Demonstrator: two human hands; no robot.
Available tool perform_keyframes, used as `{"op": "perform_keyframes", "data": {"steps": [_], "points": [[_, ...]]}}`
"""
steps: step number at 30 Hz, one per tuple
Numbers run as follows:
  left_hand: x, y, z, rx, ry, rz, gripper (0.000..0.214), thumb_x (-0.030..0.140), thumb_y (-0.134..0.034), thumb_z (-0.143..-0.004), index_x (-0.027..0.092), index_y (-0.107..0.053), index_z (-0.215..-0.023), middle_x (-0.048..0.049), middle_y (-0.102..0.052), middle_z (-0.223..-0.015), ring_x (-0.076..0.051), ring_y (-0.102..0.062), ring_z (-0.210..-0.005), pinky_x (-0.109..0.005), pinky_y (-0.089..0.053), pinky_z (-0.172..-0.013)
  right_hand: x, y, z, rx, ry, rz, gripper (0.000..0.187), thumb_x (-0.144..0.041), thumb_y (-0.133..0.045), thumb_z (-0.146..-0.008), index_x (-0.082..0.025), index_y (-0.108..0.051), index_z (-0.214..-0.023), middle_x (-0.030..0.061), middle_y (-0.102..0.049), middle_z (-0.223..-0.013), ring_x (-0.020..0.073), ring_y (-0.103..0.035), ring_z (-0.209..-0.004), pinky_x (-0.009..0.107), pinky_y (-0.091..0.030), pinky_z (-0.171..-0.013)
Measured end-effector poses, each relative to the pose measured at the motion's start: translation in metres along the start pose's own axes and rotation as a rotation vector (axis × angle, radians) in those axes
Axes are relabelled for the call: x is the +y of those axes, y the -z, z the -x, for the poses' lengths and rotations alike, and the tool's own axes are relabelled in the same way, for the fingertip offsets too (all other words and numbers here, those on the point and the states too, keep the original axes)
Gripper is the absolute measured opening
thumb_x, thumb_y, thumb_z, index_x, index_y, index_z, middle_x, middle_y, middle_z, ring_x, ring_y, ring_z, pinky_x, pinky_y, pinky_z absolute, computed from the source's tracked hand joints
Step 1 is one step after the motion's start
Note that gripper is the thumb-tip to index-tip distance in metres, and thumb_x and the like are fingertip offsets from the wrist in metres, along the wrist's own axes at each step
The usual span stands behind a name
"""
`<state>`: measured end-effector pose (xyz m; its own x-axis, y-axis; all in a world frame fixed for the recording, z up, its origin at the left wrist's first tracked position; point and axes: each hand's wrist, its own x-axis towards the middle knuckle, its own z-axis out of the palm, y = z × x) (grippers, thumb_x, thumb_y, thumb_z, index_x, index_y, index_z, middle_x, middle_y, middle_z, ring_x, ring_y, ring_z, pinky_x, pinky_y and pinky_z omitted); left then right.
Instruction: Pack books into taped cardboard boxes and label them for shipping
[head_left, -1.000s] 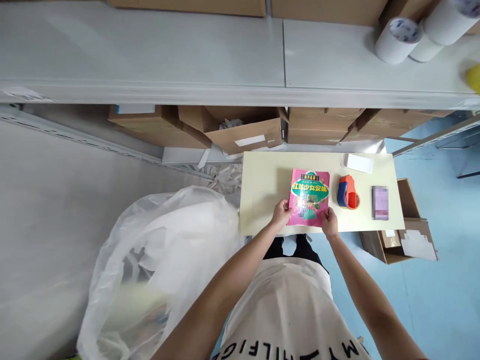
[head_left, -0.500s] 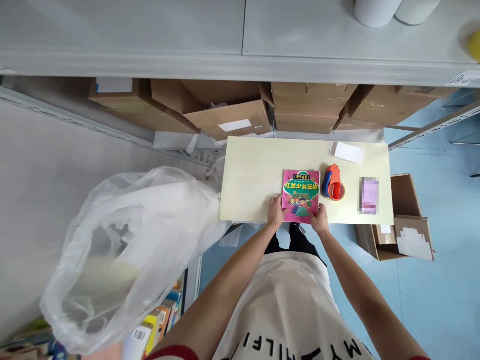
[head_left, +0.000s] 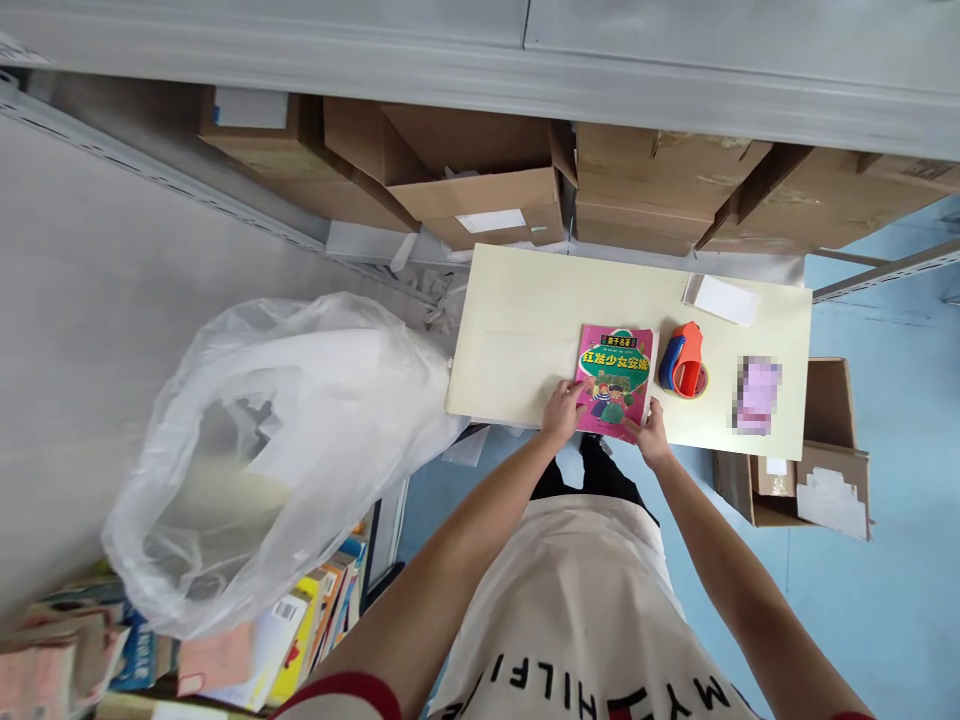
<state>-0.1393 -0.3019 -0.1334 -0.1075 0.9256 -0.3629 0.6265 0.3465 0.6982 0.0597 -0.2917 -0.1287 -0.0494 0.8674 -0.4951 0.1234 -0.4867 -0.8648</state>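
Note:
A pink children's book (head_left: 616, 375) with a green title band lies on a small pale-yellow table (head_left: 517, 330), near its front edge. My left hand (head_left: 562, 408) grips the book's lower left corner, fingers curled over the cover. My right hand (head_left: 649, 432) pinches the lower right corner. Both hands hold the book flat on the table. Just right of the book stands a red and blue tape dispenser (head_left: 683, 362).
A white label (head_left: 720, 299) and a blurred pink item (head_left: 756, 394) lie on the table's right part. A big clear plastic bag (head_left: 277, 440) bulges at the left. Cardboard boxes (head_left: 480, 185) sit under the grey shelf. Books (head_left: 300, 625) are stacked bottom left, an open box (head_left: 814, 460) at right.
The view has swung left and down, bringing the book stack into sight. Both hands stay on the book, which has hardly moved on the table.

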Motion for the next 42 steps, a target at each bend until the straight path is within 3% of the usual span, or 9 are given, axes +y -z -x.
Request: {"op": "perform_keyframes", "data": {"steps": [5, 9, 15, 21, 25, 29, 33, 37, 42], "points": [[0.000, 0.000, 0.001, 0.007, -0.023, -0.006, 0.059, 0.006, -0.065, -0.078, 0.032, -0.059, -0.131, -0.0055, -0.057, -0.114, -0.023, -0.061, -0.103, -0.035, -0.049, -0.093, -0.014, 0.001, -0.001, -0.013, -0.096, -0.227, 0.074, -0.037, -0.084, -0.054, -0.029, -0.044, -0.115, 0.0014, -0.069, -0.101, 0.0246, -0.068, -0.092, 0.044, -0.058, -0.078], [-0.002, 0.002, 0.001, -0.016, -0.032, 0.008, 0.057, 0.008, -0.064, -0.079, 0.031, -0.059, -0.131, -0.0057, -0.057, -0.115, -0.023, -0.061, -0.105, -0.036, -0.050, -0.094, -0.020, -0.003, 0.000, -0.098, -0.069, -0.201, 0.067, -0.036, -0.085, -0.054, -0.028, -0.049, -0.110, 0.0029, -0.070, -0.105, 0.0253, -0.068, -0.095, 0.046, -0.058, -0.081], [-0.001, 0.004, 0.000, -0.023, -0.018, -0.001, 0.054, 0.008, -0.067, -0.078, 0.030, -0.061, -0.127, -0.0067, -0.058, -0.115, -0.024, -0.061, -0.106, -0.036, -0.050, -0.092, -0.021, -0.007, 0.005, -0.019, -0.056, -0.249, 0.056, -0.040, -0.079, -0.060, -0.030, -0.050, -0.107, 0.0020, -0.067, -0.112, 0.0236, -0.068, -0.095, 0.044, -0.058, -0.080], [-0.002, 0.005, 0.000, -0.043, -0.021, 0.006, 0.054, 0.011, -0.065, -0.080, 0.031, -0.060, -0.129, -0.0054, -0.057, -0.114, -0.023, -0.061, -0.104, -0.035, -0.051, -0.090, -0.022, -0.004, 0.000, 0.074, -0.157, -0.332, 0.063, -0.035, -0.083, -0.052, -0.030, -0.048, -0.104, -0.0022, -0.071, -0.089, 0.0244, -0.071, -0.079, 0.045, -0.059, -0.069], [-0.003, 0.004, 0.001, -0.030, -0.022, 0.038, 0.055, 0.008, -0.063, -0.079, 0.030, -0.060, -0.129, -0.0063, -0.057, -0.114, -0.023, -0.061, -0.103, -0.037, -0.050, -0.093, -0.029, -0.004, 0.001, 0.131, -0.187, -0.257, 0.046, -0.037, -0.082, -0.051, -0.024, -0.056, -0.087, 0.0014, -0.072, -0.078, 0.0247, -0.069, -0.069, 0.042, -0.058, -0.064], [0.014, -0.004, 0.003, -0.038, -0.059, 0.099, 0.055, 0.011, -0.067, -0.077, 0.026, -0.060, -0.130, -0.0099, -0.058, -0.117, -0.028, -0.056, -0.113, -0.044, -0.045, -0.102, -0.047, 0.000, 0.016, 0.165, -0.141, -0.132, 0.033, -0.038, -0.077, -0.057, -0.023, -0.059, -0.080, 0.0006, -0.071, -0.073, 0.0218, -0.066, -0.063, 0.037, -0.055, -0.058], [0.051, -0.006, 0.005, -0.077, -0.089, 0.298, 0.036, 0.027, -0.066, -0.084, 0.021, -0.065, -0.119, -0.0119, -0.059, -0.123, -0.030, -0.050, -0.125, -0.048, -0.040, -0.109, -0.071, -0.007, 0.033, 0.240, -0.073, 0.081, 0.031, -0.041, -0.074, -0.063, -0.024, -0.059, -0.084, 0.0020, -0.070, -0.075, 0.0208, -0.064, -0.065, 0.034, -0.053, -0.055], [0.071, 0.017, 0.010, -0.125, -0.128, 0.669, 0.039, 0.040, -0.057, -0.091, 0.021, -0.060, -0.124, -0.0107, -0.064, -0.118, -0.022, -0.064, -0.103, -0.034, -0.054, -0.087, -0.086, -0.037, 0.041, 0.114, 0.066, 0.241, 0.032, -0.041, -0.069, -0.071, -0.024, -0.060, -0.096, 0.0061, -0.068, -0.094, 0.0216, -0.064, -0.079, 0.034, -0.054, -0.060], [0.037, 0.063, 0.013, 0.007, 0.017, 0.609, 0.022, 0.037, -0.056, -0.090, 0.018, -0.063, -0.099, -0.0054, -0.068, -0.089, -0.019, -0.066, -0.081, -0.030, -0.053, -0.072, -0.084, -0.080, 0.034, -0.191, 0.236, 0.304, 0.041, -0.041, -0.067, -0.076, -0.027, -0.063, -0.115, 0.0091, -0.060, -0.116, 0.0240, -0.060, -0.101, 0.037, -0.054, -0.073]]}}
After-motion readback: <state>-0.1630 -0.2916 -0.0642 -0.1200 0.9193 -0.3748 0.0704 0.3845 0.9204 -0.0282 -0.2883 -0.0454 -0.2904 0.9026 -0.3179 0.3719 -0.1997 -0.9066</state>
